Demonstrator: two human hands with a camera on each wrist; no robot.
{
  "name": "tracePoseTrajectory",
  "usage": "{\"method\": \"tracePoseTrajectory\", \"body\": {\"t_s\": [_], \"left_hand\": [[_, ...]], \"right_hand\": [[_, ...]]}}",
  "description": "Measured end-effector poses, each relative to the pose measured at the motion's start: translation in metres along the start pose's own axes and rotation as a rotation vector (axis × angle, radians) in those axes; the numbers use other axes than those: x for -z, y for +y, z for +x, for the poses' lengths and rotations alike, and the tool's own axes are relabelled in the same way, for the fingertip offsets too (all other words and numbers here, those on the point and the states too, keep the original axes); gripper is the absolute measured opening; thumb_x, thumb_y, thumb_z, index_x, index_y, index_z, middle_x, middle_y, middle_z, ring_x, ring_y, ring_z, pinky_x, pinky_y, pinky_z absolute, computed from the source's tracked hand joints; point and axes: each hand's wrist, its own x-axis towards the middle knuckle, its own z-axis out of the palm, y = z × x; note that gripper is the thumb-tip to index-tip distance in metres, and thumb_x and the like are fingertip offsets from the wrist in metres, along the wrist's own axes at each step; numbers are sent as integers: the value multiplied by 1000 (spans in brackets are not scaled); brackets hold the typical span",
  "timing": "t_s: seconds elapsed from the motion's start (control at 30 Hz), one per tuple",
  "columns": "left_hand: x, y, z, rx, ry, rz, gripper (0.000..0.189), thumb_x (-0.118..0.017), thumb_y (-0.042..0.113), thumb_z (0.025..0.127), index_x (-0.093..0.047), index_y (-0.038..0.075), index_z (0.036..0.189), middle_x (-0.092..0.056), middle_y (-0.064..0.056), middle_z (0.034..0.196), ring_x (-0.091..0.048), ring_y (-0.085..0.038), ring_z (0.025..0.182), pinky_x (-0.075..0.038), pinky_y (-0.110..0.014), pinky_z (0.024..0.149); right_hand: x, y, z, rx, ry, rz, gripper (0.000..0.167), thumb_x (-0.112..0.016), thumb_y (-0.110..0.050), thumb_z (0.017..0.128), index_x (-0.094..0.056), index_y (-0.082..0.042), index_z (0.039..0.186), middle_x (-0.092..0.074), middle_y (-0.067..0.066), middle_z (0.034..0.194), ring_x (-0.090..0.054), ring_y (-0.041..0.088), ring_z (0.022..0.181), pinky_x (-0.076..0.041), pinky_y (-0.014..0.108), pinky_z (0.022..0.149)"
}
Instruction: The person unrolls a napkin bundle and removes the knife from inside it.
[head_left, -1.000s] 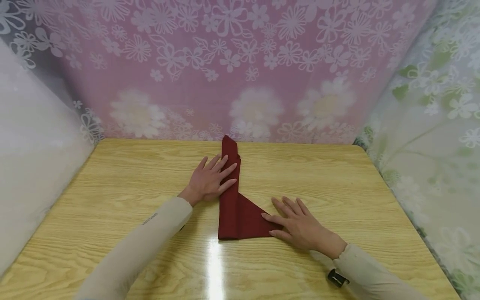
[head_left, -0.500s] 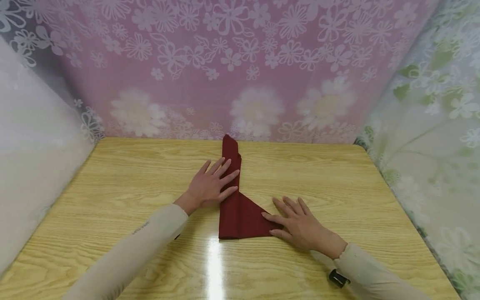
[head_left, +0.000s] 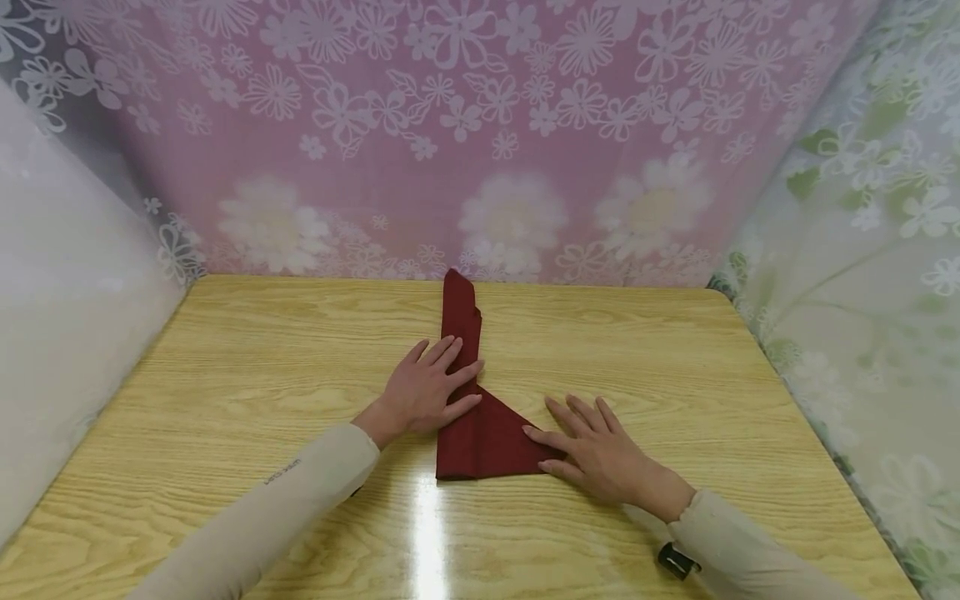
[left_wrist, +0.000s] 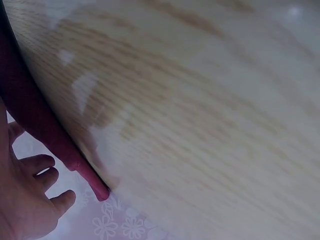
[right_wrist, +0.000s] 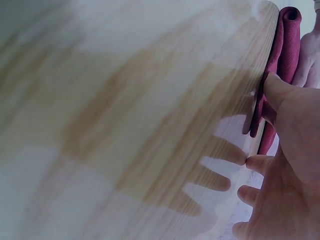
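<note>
A dark red cloth (head_left: 459,450) lies on the table, its left part folded into a long upright strip and its lower right part a flat triangle. Across the middle of the strip rests my left hand (head_left: 422,392), fingers spread and fairly straight. My right hand (head_left: 607,454) lies at the triangle's right tip, thumb and index finger on the cloth and the other fingers stretched over the tabletop. In the right wrist view the cloth's near end (right_wrist: 290,40) shows a rolled fold. The left wrist view catches the cloth (left_wrist: 40,120) edge-on beside the left hand's fingers.
The wood-grain table (head_left: 262,350) reaches back to a pink flowered curtain (head_left: 360,167). Pale sheeting (head_left: 75,275) hangs on the left and a leafy flowered curtain (head_left: 870,275) on the right. A dark strap (head_left: 677,560) sits at the right sleeve.
My left hand has slid down the folded strip toward me, baring more of its far end. The right hand stays where it was, and the cloth keeps its shape.
</note>
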Motion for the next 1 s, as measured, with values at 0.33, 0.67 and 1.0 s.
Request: {"method": "tracePoseTrajectory", "body": {"t_s": [0.33, 0.67, 1.0], "left_hand": [[0, 5, 3, -6, -31, 3, 47, -36, 48, 100, -52, 29, 140, -35, -14, 150, -26, -26, 140, -21, -49, 111], [4, 12, 10, 7, -53, 16, 46, -40, 53, 96, -61, 27, 127, -37, -13, 148, -24, -27, 141, -19, -50, 111], [8, 22, 18, 6, -83, 17, 34, -44, 35, 92, -61, 26, 119, -37, -17, 147, -23, -30, 141, -18, -53, 111]], "right_hand": [[-1, -1, -1, -2, 3, -26, 48, -47, -49, 97, -48, -33, 142, -30, 14, 152, -25, 39, 137, -17, 65, 106], [-1, 0, -1, -4, 5, -30, 48, -48, -48, 97, -48, -32, 142, -30, 14, 152, -26, 40, 137, -16, 65, 106], [-2, 0, -1, -5, -1, -30, 47, -47, -48, 98, -48, -33, 142, -28, 13, 153, -23, 40, 138, -14, 65, 106]]}}
